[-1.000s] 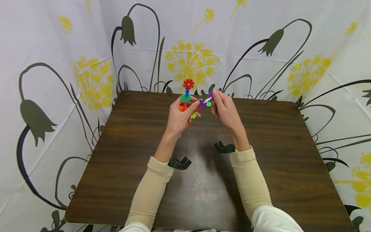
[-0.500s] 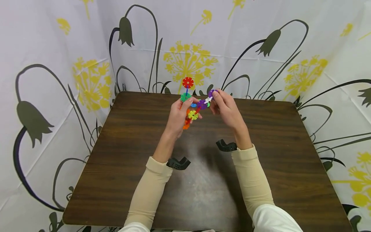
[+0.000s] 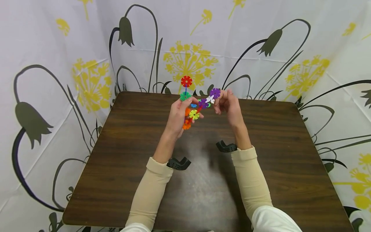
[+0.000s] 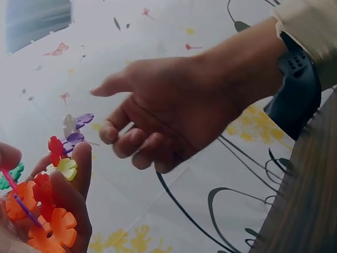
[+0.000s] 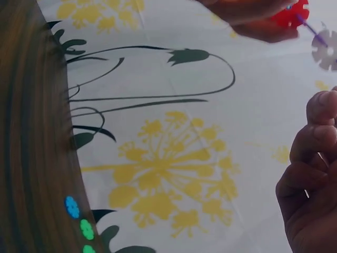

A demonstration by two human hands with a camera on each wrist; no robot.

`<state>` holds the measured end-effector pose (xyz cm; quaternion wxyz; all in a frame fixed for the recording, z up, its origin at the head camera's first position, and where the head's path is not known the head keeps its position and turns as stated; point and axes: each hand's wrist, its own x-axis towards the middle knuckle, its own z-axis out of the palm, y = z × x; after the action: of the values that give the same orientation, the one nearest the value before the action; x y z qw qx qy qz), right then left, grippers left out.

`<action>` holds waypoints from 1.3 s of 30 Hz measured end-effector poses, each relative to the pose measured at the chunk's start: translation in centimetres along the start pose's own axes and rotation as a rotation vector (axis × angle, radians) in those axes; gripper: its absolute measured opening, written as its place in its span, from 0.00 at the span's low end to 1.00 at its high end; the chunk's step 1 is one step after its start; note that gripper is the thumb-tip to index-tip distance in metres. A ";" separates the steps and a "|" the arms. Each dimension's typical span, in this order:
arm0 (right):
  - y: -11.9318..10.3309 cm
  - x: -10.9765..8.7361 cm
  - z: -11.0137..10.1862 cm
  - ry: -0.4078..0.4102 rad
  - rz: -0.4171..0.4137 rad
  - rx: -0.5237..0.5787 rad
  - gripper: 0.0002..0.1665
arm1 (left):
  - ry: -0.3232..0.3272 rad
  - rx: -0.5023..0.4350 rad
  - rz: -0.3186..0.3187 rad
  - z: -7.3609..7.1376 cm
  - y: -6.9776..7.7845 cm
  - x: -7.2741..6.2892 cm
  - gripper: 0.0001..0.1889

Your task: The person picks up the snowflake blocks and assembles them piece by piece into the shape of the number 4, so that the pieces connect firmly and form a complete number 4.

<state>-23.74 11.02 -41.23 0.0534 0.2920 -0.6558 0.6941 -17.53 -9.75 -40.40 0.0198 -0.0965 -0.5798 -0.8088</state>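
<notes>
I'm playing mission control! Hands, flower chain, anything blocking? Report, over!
Left hand grips flower chain. Right hand empty, near purple end disc. No obstruction seen.

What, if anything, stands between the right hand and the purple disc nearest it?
Nothing visible: the left wrist view shows an open gap between the right hand and that purple disc; the white disc beside it lies on the side away from the hand.

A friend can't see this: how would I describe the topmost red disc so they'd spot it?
In the head view, find the far edge of the dark wooden table, then the left hand gripping linked flower-shaped discs. Above its thumb is a green disc, and above that, the red disc: the topmost, with the other red pieces lower.
</notes>
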 end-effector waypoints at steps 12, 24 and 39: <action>3.5 0.1 -1.6 0.107 0.174 0.075 0.42 | -0.009 -0.029 0.004 0.0 0.3 -0.3 0.17; 6.9 0.4 -2.6 0.144 0.426 -0.140 0.26 | -0.003 0.029 0.110 -0.6 1.2 -0.8 0.07; 14.3 1.8 -2.3 0.024 0.518 -0.406 0.18 | 0.088 0.030 0.145 -1.7 1.7 -1.4 0.05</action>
<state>-32.55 10.70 -52.82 -0.0600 0.0907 -0.8325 0.5433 -16.13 -11.99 -39.54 0.1052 -0.1023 -0.5821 -0.7998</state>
